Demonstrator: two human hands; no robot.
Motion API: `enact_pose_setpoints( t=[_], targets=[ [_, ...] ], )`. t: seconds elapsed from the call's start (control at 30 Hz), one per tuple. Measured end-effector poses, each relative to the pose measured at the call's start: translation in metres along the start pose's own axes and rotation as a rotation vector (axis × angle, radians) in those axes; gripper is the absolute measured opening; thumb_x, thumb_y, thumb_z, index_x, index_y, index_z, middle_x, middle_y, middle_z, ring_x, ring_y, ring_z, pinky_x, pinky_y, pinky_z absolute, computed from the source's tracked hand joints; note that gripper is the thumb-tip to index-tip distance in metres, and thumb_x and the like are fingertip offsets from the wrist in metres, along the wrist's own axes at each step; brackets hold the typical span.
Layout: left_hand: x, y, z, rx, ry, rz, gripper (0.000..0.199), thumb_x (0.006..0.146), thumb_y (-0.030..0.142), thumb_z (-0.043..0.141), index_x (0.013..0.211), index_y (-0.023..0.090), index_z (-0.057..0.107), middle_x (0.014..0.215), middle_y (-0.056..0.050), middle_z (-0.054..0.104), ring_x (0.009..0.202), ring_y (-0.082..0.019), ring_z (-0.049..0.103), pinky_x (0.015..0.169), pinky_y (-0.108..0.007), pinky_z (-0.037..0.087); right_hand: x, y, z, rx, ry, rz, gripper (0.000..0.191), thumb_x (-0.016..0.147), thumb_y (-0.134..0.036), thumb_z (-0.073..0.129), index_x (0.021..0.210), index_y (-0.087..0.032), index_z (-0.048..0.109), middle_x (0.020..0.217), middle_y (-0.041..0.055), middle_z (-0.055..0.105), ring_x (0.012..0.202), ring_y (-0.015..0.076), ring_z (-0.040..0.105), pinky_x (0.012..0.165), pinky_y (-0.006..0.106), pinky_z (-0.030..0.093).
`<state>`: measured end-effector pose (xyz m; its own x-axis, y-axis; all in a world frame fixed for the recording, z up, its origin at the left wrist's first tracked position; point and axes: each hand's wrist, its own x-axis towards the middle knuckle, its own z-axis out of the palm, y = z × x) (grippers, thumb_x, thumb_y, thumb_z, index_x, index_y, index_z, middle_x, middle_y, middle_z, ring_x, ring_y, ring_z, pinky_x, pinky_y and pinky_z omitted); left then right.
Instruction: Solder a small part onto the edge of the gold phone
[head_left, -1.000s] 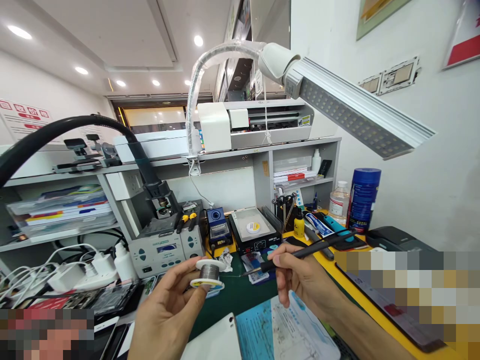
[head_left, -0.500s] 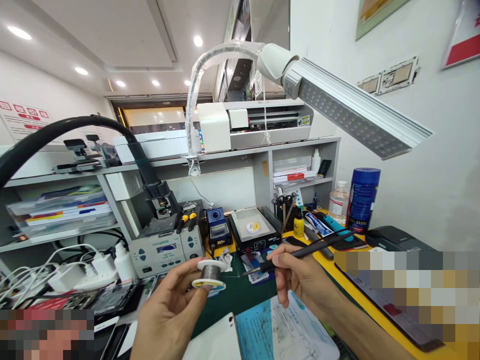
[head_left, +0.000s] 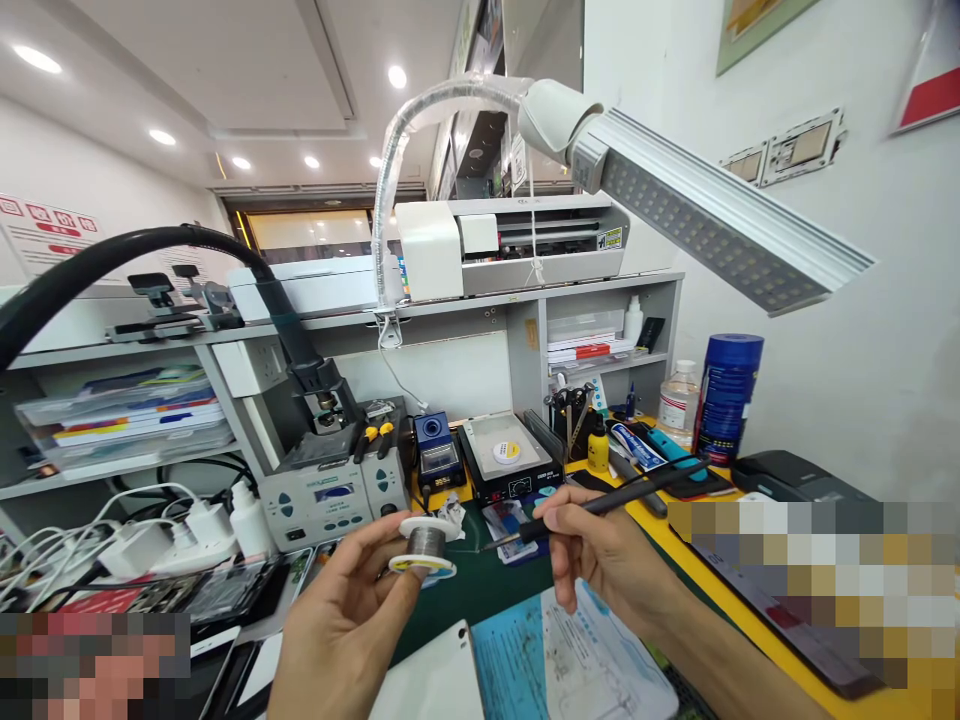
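My left hand (head_left: 341, 610) grips a spool of solder wire (head_left: 427, 543) by its white flanges, thumb below and fingers above and behind. A thin strand of wire reaches from the spool toward the right. In my right hand (head_left: 600, 550) is a black soldering iron (head_left: 611, 495), held like a pen, its metal tip pointing left at the strand's end. Whether tip and wire touch, I cannot tell. Beneath the hands lie a green mat (head_left: 450, 612) and a blue and white printed sheet (head_left: 555, 650).
Behind the hands stand a grey rework station (head_left: 330, 500), a small blue soldering station (head_left: 438, 450) and a black heating plate (head_left: 510, 455). A yellow bottle (head_left: 598, 449) and blue canister (head_left: 727, 400) are at right. A lamp (head_left: 720, 200) hangs overhead. White chargers (head_left: 142, 550) crowd the left.
Both hands keep their grips on the solder spool and the iron. The spool sits very slightly further right, and the camera view has shifted a little.
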<state>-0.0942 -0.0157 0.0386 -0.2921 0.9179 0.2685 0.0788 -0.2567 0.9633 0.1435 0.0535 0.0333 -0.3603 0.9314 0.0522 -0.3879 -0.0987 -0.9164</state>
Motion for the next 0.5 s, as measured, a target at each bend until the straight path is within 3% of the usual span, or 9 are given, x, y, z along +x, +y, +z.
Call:
enact_pose_setpoints(
  t=[0.33,0.5],
  targets=[
    [-0.0044,0.0077,0.0077,0.046,0.091,0.032,0.052,0.071,0.052,0.084,0.109,0.019,0.072,0.106,-0.012,0.081,0.098,-0.030,0.077,0.077,-0.032,0.065,-0.0017,-0.0022,-0.0005,-0.005,0.004,0.015,0.014,0.078,-0.029,0.070,0.081,-0.016,0.066,0.049,-0.0019,0.067,0.035,0.0154,0.061,0.035,0.024,0.051],
    [-0.0021,0.0073,0.0059,0.070,0.050,0.031,0.054,0.069,0.052,0.085,0.109,0.018,0.072,0.105,-0.013,0.081,0.098,-0.031,0.077,0.076,-0.032,0.065,-0.0015,-0.0041,0.0021,-0.005,0.007,0.015,0.015,0.077,-0.030,0.071,0.080,-0.016,0.066,0.048,-0.0023,0.066,0.034,0.0148,0.060,0.034,0.023,0.049]
  ],
)
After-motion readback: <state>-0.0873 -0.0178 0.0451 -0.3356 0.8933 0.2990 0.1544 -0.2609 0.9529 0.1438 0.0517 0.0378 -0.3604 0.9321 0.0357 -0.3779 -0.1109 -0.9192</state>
